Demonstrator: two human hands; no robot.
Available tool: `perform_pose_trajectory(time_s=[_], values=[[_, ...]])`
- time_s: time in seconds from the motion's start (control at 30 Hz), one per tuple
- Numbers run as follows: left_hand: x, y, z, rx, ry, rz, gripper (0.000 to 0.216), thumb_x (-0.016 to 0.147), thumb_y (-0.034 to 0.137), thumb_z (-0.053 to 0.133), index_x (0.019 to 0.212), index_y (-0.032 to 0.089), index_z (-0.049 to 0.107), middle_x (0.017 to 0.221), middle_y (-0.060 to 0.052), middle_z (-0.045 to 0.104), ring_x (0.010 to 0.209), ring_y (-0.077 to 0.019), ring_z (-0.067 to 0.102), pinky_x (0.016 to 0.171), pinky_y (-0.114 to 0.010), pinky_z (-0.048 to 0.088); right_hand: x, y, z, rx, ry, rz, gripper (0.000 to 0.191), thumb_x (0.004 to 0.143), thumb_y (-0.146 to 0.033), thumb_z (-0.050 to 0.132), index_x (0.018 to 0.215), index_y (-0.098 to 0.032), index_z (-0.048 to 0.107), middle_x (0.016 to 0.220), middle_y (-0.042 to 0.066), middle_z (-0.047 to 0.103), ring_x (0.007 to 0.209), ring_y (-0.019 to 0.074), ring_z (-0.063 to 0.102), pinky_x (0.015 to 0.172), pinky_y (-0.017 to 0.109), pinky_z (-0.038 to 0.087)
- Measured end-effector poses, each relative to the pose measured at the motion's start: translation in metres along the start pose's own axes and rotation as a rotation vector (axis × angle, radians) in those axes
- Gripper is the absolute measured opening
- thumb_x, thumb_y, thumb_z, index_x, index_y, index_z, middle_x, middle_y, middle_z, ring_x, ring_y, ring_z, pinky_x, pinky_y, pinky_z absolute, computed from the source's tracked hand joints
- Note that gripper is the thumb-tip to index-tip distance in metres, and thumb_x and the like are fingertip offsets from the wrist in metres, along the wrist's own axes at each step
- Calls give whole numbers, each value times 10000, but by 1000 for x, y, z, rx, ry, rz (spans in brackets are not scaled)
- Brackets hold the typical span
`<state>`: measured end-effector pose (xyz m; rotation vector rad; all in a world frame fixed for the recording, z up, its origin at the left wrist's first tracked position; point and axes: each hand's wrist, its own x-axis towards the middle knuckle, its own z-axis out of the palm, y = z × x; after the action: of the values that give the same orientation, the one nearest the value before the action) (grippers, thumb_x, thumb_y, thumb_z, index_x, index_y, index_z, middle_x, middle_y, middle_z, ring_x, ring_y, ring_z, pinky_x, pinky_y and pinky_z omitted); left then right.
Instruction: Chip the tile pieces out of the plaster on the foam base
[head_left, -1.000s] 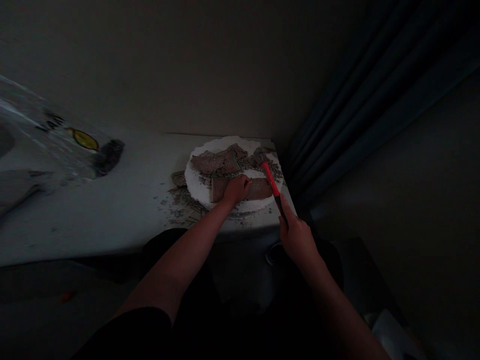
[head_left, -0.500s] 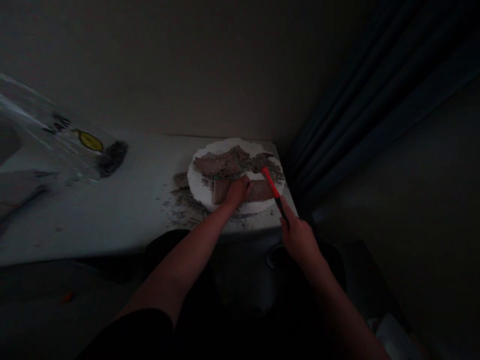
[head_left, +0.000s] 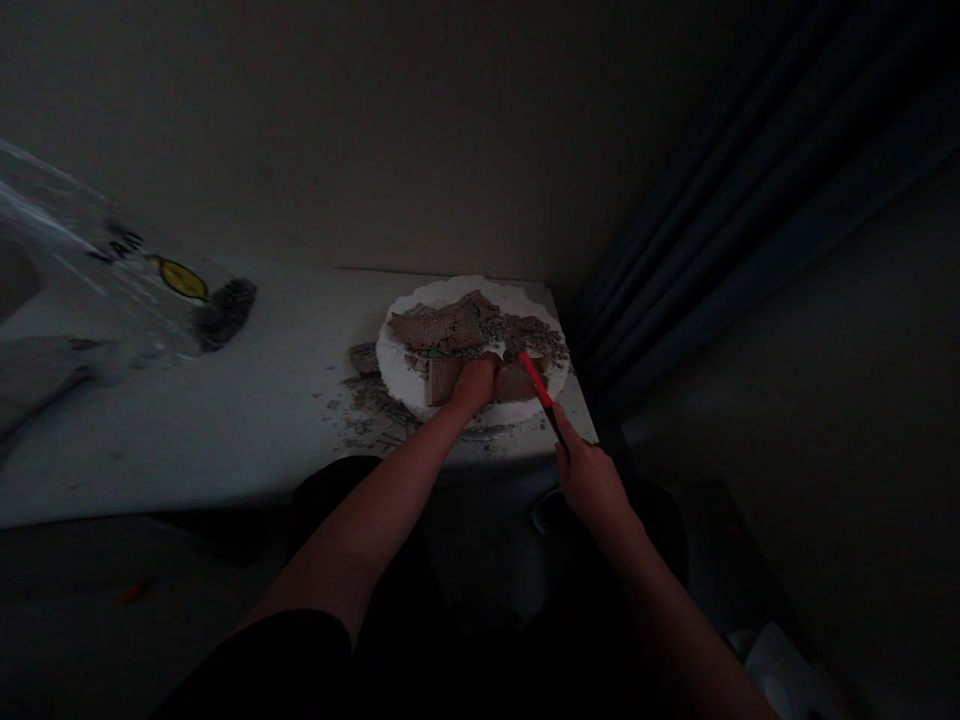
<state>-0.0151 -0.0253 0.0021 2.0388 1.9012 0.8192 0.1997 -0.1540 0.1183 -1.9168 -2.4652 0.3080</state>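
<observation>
My right hand [head_left: 589, 475] is wrapped round the black grip of a hammer [head_left: 537, 380] with a red shaft. The hammer's head is down at a brown, textured slab [head_left: 521, 382], dark and hard to make out against the rubble. My left hand [head_left: 477, 382] rests on the middle of that slab, fingers curled closed; what they pinch, if anything, is hidden. Behind it lies a cracked brown piece [head_left: 435, 328], with crumbled bits [head_left: 551, 335] to its right. All this sits on a round white board [head_left: 397, 378] with a ragged rim.
Debris [head_left: 371, 410] is scattered left of the board on the white table [head_left: 247, 420]. A clear plastic bag [head_left: 142, 270] with a yellow print and dark bits inside stands at the left. A dark curtain [head_left: 720, 210] hangs at the right, beyond the table's edge.
The hammer's head has come down and nearer to me, from over the crumbled bits to the slab. My right hand shifted slightly left; my left hand stays in place.
</observation>
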Motion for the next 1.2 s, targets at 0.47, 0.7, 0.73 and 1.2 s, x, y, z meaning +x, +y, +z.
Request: perform_pose_trajectory(time_s=[0.47,0.7,0.73,1.2], values=[[3,-9,1,-296,173,-72,420,720,165,594,1133,128,522,1103,-123,615,965,-209,604,868,-334,493,1,-1,-2,32,68,-18,648,992,-253,360,1579,-249,85,894,74,702,714,202,657,686,297,465],[6,-9,0,-450,172,-103,397,775,92,462,1163,150,522,1014,-106,677,926,-212,639,882,-365,490,2,-1,11,-24,-58,-9,641,983,-241,400,1572,-275,149,871,71,709,718,208,668,688,288,451],[5,-8,-1,-453,167,-116,412,777,90,460,1181,148,515,1011,-108,683,935,-219,643,888,-372,489,1,0,14,-24,-68,-7,638,981,-242,408,1570,-269,164,864,72,709,720,207,669,689,285,449],[6,-8,4,-486,272,-90,577,704,32,418,1262,171,464,1097,-99,623,1041,-207,584,990,-416,460,-6,9,36,69,-1,5,646,975,-227,396,1572,-258,151,873,71,717,715,204,672,655,269,433]])
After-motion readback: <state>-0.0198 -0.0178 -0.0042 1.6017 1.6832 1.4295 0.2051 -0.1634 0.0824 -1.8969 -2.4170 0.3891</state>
